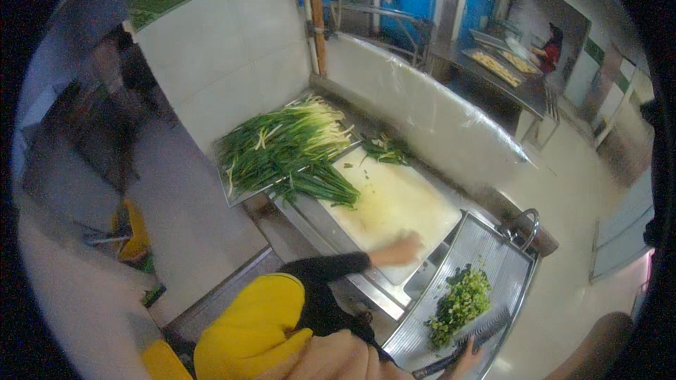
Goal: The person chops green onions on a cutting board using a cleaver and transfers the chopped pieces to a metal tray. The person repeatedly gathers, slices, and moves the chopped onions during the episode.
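Observation:
My left hand (404,250), blurred, is over the lower end of a white cutting board (422,200); its fingers are not clear. At the bottom right, my right hand (466,361) grips a broad-bladed kitchen knife (483,323) beside a heap of chopped greens (462,303) on a ribbed metal tray (488,243). A bunch of long green stalks (330,182) lies across the board's upper left edge. Behind it, many more green stalks with pale ends (280,137) fill another tray. Small green scraps dot the board, and loose leaves (383,150) lie past its far edge.
A curved metal faucet (531,229) rises behind the ribbed tray. A low wall (412,95) runs behind the counter, and a white tiled wall (227,42) stands at the left. Far off, a person in red (551,53) is at a table with food trays (496,68).

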Available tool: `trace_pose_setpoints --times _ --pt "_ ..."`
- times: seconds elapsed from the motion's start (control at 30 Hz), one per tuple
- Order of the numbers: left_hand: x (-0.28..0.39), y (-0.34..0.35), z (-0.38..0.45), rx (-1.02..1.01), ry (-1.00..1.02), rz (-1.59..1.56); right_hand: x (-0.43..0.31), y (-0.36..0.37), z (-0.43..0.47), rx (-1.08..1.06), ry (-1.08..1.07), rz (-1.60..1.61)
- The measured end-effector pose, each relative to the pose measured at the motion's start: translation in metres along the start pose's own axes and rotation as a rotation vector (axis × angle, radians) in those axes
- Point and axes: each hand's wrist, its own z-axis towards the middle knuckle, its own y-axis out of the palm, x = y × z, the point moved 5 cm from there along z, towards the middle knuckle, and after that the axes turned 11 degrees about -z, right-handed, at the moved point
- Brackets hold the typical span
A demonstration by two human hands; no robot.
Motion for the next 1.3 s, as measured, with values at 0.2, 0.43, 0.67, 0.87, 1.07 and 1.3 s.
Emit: trace_pose_setpoints --times 0.2,0.43,0.67,0.87,1.07,1.3 --pt "-0.127 -0.086 -0.072 0.129 -0.343 -0.104 0.021 0.120 -0.023 -0.005 -0.075 -0.280" --pt "-0.077 -0.020 -0.061 0.039 0.089 -0.361 0.051 0.224 -0.082 -0.089 -0.039 -0.515" --pt "-0.077 0.005 -0.047 -0.237 0.086 -0.279 0.043 0.174 -0.148 0.098 -0.098 -0.446" --pt "-0.084 -0.005 -0.041 -0.139 -0.135 -0.303 0.006 0.091 -0.184 0.296 -0.058 -0.606" --pt "0.009 0.053 -0.010 -0.138 -0.199 -0.700 0.017 0.021 -0.205 0.593 -0.017 -0.538" --pt "0.199 0.137 -0.008 -0.326 0.318 -0.680 0.062 -0.039 -0.217 0.523 0.126 -0.494"
